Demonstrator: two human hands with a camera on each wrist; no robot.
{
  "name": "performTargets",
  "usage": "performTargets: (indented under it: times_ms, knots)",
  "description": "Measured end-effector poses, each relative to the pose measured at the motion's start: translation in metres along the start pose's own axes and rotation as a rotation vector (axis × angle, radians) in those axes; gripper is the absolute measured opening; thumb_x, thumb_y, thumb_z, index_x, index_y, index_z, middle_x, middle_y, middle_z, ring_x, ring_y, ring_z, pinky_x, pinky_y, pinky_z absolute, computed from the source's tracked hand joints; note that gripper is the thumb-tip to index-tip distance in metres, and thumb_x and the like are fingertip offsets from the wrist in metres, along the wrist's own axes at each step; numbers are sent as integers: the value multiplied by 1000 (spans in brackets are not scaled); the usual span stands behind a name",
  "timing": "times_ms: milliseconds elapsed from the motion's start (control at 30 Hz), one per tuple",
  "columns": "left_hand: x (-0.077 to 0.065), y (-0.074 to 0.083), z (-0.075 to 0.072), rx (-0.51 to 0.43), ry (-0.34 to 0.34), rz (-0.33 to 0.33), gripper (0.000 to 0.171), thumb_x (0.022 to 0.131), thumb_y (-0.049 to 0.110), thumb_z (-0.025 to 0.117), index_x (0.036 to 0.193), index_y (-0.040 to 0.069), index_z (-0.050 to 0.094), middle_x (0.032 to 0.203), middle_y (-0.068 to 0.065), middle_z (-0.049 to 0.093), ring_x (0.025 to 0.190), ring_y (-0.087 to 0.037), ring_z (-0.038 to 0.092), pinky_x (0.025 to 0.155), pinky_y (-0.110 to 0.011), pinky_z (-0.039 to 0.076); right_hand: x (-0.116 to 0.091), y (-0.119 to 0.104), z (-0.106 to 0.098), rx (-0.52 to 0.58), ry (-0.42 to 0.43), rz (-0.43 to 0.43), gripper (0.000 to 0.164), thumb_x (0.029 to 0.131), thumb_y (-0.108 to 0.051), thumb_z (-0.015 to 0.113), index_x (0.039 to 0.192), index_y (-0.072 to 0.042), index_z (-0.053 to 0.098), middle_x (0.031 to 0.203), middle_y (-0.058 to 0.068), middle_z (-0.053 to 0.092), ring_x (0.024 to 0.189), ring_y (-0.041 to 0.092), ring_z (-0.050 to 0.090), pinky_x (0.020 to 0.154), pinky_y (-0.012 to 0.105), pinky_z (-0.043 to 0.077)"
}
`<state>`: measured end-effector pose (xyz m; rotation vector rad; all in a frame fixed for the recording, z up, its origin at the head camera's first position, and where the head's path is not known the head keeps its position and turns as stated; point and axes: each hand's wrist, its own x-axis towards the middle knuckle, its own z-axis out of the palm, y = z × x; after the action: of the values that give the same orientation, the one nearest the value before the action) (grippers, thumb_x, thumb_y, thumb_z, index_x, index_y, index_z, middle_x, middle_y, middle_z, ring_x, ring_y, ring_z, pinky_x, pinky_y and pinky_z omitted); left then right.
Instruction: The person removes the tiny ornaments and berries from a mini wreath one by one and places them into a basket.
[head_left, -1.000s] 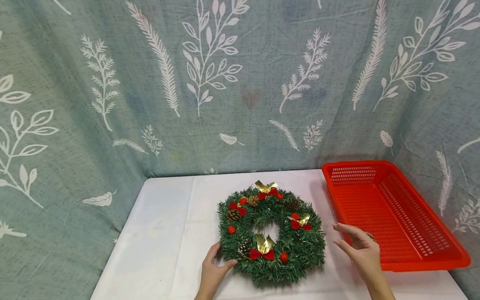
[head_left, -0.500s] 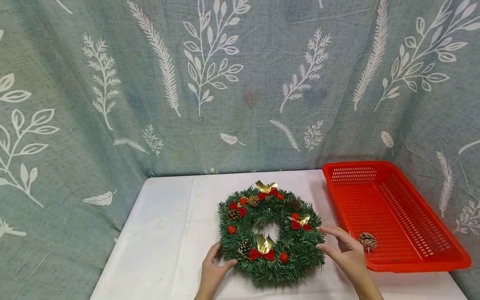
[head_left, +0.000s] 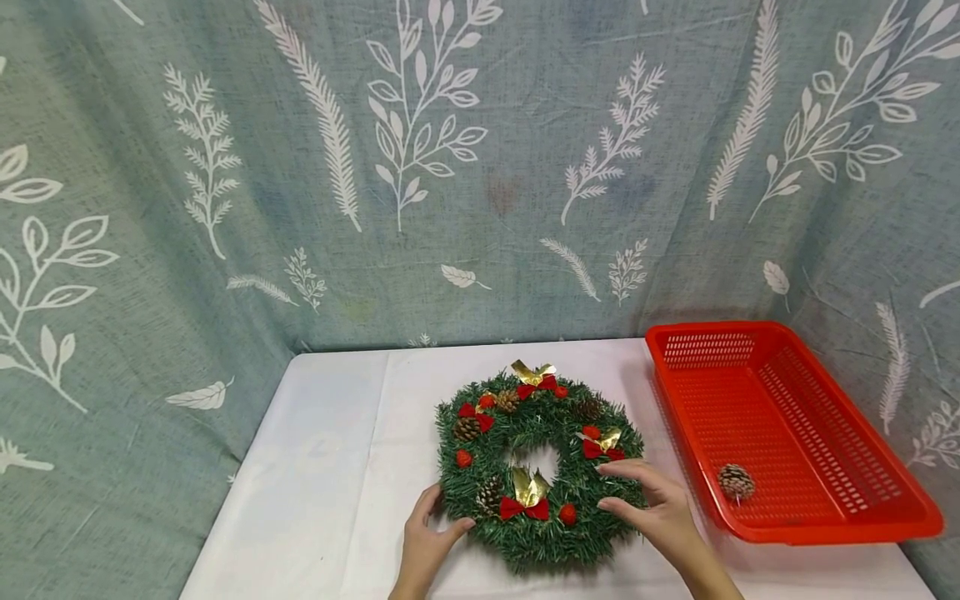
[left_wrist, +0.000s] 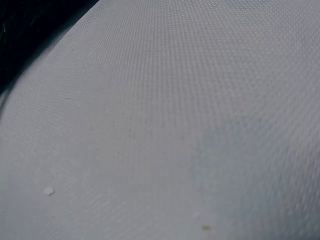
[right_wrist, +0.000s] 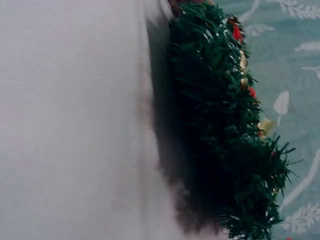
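A green Christmas wreath with red bows, gold ribbons, pine cones and red berries lies on the white-covered table. My left hand holds its lower left edge, thumb on top and fingers at the side. Over the right part of the wreath hovers my right hand, its thumb and fingers apart and nothing between them. A loose pine cone with pale tips sits in the red basket. Neither wrist view shows fingers; the right one has the side of the wreath close up.
To the right stands the red plastic basket, perforated and shallow, near the table's right edge. White cloth covers the table. A grey-green curtain with white leaf prints hangs behind and at both sides.
My right hand has moved left from beside the basket to over the wreath's right side. This uncovered the pine cone in the basket. My left hand and the wreath stay in place.
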<state>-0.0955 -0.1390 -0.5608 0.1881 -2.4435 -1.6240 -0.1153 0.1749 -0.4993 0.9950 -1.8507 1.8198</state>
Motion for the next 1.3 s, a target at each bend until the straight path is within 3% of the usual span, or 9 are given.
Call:
performTargets:
  times_ms: [200,500,800,933,1067,1300]
  knots:
    - [1,-3,0,-20,18,39,63,66,14,86,122,2,61,118,-6,63,111,-13,56,95,-31,49,-3,7,10,6,-42,25,53,62,28,69,112,10,61,109,14,65,107,13,59,91,21,50]
    - [3,-5,-1,-19,11,37,64,66,15,86,123,2,60,120,-5,62,112,-12,55,96,-30,48,-9,18,21,-81,-124,61,43,68,16,75,109,7,63,101,20,65,101,13,62,87,24,53]
    - [2,-6,-1,1,17,45,64,66,15,86,123,2,60,119,-5,62,111,-11,56,95,-29,49,-5,18,27,-148,-169,-24,47,59,16,79,103,8,65,94,21,66,95,20,63,88,15,49]
    - [5,-21,5,-2,29,67,64,65,13,86,123,3,60,120,-6,62,111,-13,56,94,-27,49,1,6,30,-205,-187,-8,47,58,15,80,101,7,66,93,20,67,90,23,63,86,16,50]
    - [8,-39,10,-16,33,48,65,65,16,87,124,7,61,121,-2,62,113,-11,55,96,-24,47,2,0,31,-252,-210,37,45,59,12,81,102,3,67,93,21,67,90,23,63,84,15,51]
    - [8,-44,10,-31,37,64,66,64,20,87,123,8,61,120,-1,62,112,-11,55,96,-24,48,0,1,34,-284,-206,29,47,59,11,82,102,-2,69,91,20,68,86,24,63,76,21,54]
